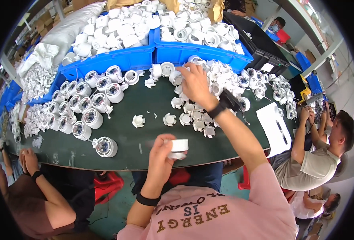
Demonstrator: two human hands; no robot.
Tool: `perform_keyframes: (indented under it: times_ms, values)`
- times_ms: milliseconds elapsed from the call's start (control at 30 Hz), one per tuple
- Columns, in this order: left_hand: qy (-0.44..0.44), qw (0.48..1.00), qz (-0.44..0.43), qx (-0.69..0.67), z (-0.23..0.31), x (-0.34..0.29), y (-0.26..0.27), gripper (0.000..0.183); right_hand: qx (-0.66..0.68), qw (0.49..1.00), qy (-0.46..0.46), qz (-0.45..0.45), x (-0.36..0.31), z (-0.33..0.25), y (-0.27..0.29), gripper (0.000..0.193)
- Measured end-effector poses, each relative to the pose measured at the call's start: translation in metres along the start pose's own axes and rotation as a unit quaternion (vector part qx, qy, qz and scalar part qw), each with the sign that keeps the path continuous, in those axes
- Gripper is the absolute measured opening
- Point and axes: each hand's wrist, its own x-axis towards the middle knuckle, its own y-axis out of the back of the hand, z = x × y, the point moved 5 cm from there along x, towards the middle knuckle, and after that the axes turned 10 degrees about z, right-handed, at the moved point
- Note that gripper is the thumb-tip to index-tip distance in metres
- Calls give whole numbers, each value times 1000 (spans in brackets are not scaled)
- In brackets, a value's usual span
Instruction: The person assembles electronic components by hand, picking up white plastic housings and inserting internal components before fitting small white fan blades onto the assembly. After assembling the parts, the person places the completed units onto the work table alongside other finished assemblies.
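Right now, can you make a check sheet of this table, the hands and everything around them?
Surface: dark green table, mostly covered.
Job's things: left hand grips a white round housing at the near edge; right hand reaches into the pile of small white clip parts.
Clutter: rows of assembled white housings on the left, one apart; loose clips mid-table.
Hands: left shut on the housing; right spread open over the pile.
Cables: thin wires on the left housings.
Surroundings: blue bins of white parts behind; a white sheet; people seated on both sides.
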Motion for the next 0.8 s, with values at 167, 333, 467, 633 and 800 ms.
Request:
perform_keyframes:
  times_ms: [167, 333, 467, 633, 800]
  values:
    - [-70, 992, -5, 103, 5, -16, 9, 25, -67, 995, 21, -74, 7, 36, -49, 24]
    - [-77, 995, -19, 60, 14, -22, 13, 24, -111, 988, 31, -101, 16, 5, -21, 43]
    - [-237, 939, 10, 250, 3, -5, 3, 34, -86, 969, 65, -223, -7, 5, -24, 75]
    - [-212, 951, 24, 224, -19, 7, -16, 41, -9, 989, 34, -144, -22, 91, -29, 47]
    - [-125, 984, 74, 100, -3, -3, 1, 36, 117, 975, 27, -185, 2, 85, -54, 34]
